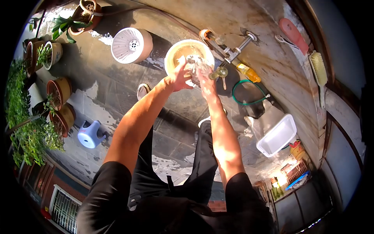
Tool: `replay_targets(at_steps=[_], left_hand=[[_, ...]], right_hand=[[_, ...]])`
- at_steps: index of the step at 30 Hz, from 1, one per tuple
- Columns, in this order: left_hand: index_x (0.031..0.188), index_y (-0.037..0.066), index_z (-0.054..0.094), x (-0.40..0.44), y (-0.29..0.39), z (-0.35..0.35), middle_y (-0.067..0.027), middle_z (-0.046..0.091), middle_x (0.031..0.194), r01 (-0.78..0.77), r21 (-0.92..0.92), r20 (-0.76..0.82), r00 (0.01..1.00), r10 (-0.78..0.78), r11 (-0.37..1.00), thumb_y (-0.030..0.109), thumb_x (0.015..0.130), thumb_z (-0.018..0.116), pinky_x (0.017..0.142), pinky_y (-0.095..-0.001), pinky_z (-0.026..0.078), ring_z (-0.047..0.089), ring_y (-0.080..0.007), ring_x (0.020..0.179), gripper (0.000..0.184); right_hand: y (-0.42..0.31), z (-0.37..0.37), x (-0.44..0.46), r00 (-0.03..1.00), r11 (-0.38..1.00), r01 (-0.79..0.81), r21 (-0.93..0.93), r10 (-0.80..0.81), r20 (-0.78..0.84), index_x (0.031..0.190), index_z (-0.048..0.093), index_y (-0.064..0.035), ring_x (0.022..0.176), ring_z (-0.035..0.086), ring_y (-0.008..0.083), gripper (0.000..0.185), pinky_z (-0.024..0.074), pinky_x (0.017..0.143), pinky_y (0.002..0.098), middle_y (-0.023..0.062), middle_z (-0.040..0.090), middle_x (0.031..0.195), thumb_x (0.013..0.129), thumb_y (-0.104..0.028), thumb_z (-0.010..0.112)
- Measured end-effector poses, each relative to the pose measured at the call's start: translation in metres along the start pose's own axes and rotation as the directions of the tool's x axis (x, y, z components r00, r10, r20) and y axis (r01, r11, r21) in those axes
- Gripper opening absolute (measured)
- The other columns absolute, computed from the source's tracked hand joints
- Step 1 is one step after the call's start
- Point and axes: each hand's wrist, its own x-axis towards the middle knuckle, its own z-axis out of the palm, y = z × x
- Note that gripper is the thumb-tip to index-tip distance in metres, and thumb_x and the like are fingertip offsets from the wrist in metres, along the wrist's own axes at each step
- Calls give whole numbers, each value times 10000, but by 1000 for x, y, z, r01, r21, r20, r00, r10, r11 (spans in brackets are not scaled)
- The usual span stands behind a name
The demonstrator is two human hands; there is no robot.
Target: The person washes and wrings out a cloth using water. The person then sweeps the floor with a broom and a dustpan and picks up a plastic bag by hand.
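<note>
Both of my hands are over a round, pale yellow basin (170, 61) near the wall tap. My left hand (180, 76) is curved around the left side of a wet, greyish-white cloth-like bundle (193, 69). On the bundle's right side, my right hand (205, 77) presses against it, its fingers partly blurred. The metal tap pipe (238, 50) juts from the wall just right of the basin, and a round valve knob (222, 71) lies beside my right hand.
A white slotted basket (132, 45) stands left of the basin. To the right are a yellow bottle (248, 73), a green hose (233, 95) and a white tub (277, 136). A blue stool (90, 134) and several potted plants (60, 93) are at left.
</note>
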Motion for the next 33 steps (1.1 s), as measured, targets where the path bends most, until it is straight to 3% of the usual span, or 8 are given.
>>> replay_targets(at_steps=[4,10,11,15,19,25,30,33], left_hand=[[1339,108,451,34,-9,-5,-175,504,1320,192,-351,249,963,-106,917,656,820,580,979,-591,388,500,-372,1173,766],[1132,31,558,97,-50,-62,-121,626,941,-398,116,411,853,321,910,297,894,612,643,-362,516,607,-227,755,361],[1059,35,557,90,-56,-46,-94,595,883,-127,-312,217,955,201,941,154,865,599,648,-364,495,572,-235,739,231],[1140,32,586,43,-40,18,-99,650,1059,-81,-120,-322,946,39,989,271,941,539,783,-374,524,629,-242,902,315],[1282,18,486,22,-36,13,-119,570,1241,-374,-191,-27,926,376,908,449,936,532,950,-411,442,540,-252,1138,554],[1380,88,435,25,-31,5,-111,467,1405,78,-377,211,977,4,923,674,883,436,1056,-468,347,429,-289,1287,768],[1049,50,594,41,-15,-3,-72,627,866,-195,-141,181,959,218,971,218,855,677,679,-345,512,611,-194,774,269],[1027,79,610,15,-15,21,-32,604,736,-107,40,-4,994,107,994,228,890,620,568,-291,464,569,-145,650,203]], right_hand=[[-7,29,-40,970,878,241,-414,-226,84,1095,587,10,918,651,271,322,505,809,354,179,662,976,863,-194,674],[-3,37,-61,994,872,106,-478,-97,42,870,650,28,705,623,144,255,481,646,311,109,664,718,847,-222,701],[3,33,-47,988,862,115,-494,-153,-37,870,647,32,696,616,153,255,476,625,324,109,659,724,853,-218,693],[23,6,11,915,951,5,-309,-129,-383,882,643,29,722,604,180,250,478,632,350,99,645,787,874,-219,674],[23,-25,35,955,979,-202,33,205,-215,1029,606,-26,814,598,154,200,494,688,322,59,641,969,908,-183,633],[18,2,-11,999,991,14,130,-18,27,1083,573,6,892,592,139,257,485,773,274,79,628,983,865,-97,664],[-28,28,-70,984,987,-159,39,155,89,1007,635,6,711,598,107,240,473,623,244,29,646,815,865,-179,692],[-11,31,-58,986,941,100,-323,-138,-97,858,655,30,619,560,129,194,455,571,297,33,621,704,880,-163,666]])
